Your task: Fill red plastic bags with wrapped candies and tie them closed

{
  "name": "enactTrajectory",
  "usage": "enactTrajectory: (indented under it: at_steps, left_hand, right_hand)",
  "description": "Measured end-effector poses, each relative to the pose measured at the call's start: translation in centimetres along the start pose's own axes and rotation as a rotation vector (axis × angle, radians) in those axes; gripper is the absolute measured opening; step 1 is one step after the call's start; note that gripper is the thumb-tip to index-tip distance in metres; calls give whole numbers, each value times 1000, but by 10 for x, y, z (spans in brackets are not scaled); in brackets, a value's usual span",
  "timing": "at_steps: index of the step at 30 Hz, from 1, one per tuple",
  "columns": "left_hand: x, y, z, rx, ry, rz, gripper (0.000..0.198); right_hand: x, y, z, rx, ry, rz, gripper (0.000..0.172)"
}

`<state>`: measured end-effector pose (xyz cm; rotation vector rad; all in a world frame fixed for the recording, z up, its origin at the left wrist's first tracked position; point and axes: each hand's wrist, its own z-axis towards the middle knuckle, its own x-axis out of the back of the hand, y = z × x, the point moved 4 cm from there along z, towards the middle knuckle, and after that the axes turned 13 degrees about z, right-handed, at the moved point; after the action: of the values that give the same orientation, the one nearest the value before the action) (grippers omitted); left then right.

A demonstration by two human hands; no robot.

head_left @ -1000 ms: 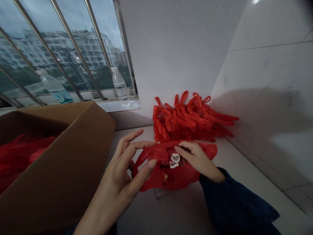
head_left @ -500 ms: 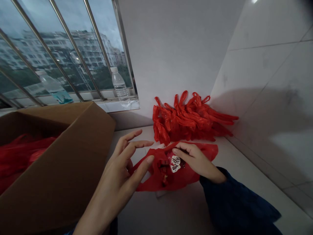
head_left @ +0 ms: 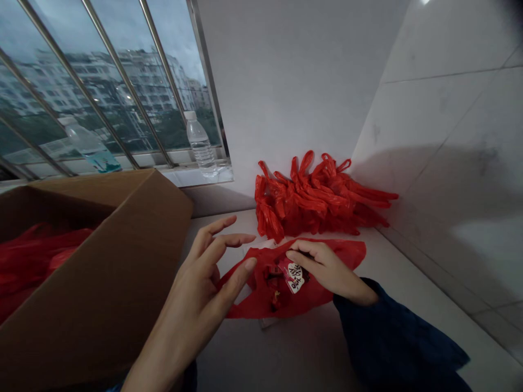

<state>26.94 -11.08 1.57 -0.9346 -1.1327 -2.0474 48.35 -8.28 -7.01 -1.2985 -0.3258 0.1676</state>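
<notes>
A red plastic bag (head_left: 314,306) lies spread out on the white surface in front of me, with its mouth toward the left. In it are small dark red wrapped pieces (head_left: 275,298) and a pinkish-red packet (head_left: 296,279) with a white label and dark writing. My right hand (head_left: 327,269) is closed, thumb and fingers pinching the packet's upper edge; its fingertips are partly hidden. Over the bag's left end hovers my left hand (head_left: 212,277), fingers apart and nothing in them.
Several tied red bags (head_left: 310,201) stand in a row against the back wall. A cardboard box (head_left: 122,261) holding more red bags (head_left: 36,261) takes up the left. Two clear bottles, one upright (head_left: 201,147) and one with a blue label (head_left: 93,149), stand by the barred window.
The packet has tilted in my right hand, its label turning and its lower end swinging slightly right. My left hand has stayed almost still.
</notes>
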Motion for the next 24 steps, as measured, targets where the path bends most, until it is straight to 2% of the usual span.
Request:
enactTrajectory:
  at_steps: [6,10,13,15,20,24]
  left_hand:
    - [4,2,0,-3,23,34,28]
    - [6,0,-3,0,33,50,27]
    - [6,-2,-5,-4,20,61,28]
    - [6,-3,-5,-24,6,84,28]
    - [3,-4,-7,-65,-56,153,33]
    - [2,-4,-8,-70,-110,203,35]
  right_hand:
    - [-1,0,0,21,-4,-74,32]
    - [-1,-9,-6,80,94,-329,29]
    - [2,-26,-19,137,161,-507,38]
    - [8,-39,-30,180,205,-615,40]
    - [35,-58,-54,299,362,-967,27]
    - [48,-60,-67,284,341,-997,17]
